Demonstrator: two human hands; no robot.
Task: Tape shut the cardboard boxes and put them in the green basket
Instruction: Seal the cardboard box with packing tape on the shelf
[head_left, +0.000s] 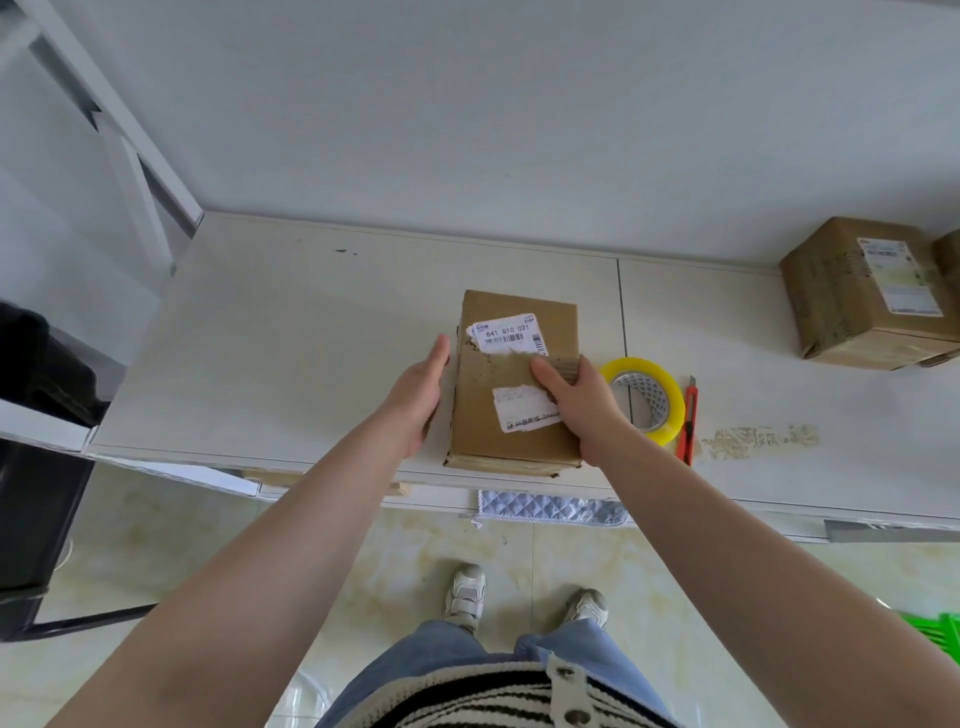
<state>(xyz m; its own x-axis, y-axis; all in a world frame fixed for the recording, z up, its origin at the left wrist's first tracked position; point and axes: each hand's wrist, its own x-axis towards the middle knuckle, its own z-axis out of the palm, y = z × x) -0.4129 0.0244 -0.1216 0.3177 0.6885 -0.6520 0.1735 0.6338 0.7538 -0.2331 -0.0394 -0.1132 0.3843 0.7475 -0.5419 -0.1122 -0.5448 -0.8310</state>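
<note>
Cardboard box (514, 384) with two torn white labels lies flat near the front edge of the white table (291, 338); right hand (576, 400) grips its right edge, thumb on top and fingers curled over the side, while left hand (415, 400) presses flat, fingers straight, against its left side. Yellow tape roll (647, 397) sits just right of the box with a red box cutter (688, 421) beside it. Second cardboard box (862, 296) stands at the table's far right, green basket (935, 636) on the floor at lower right.
</note>
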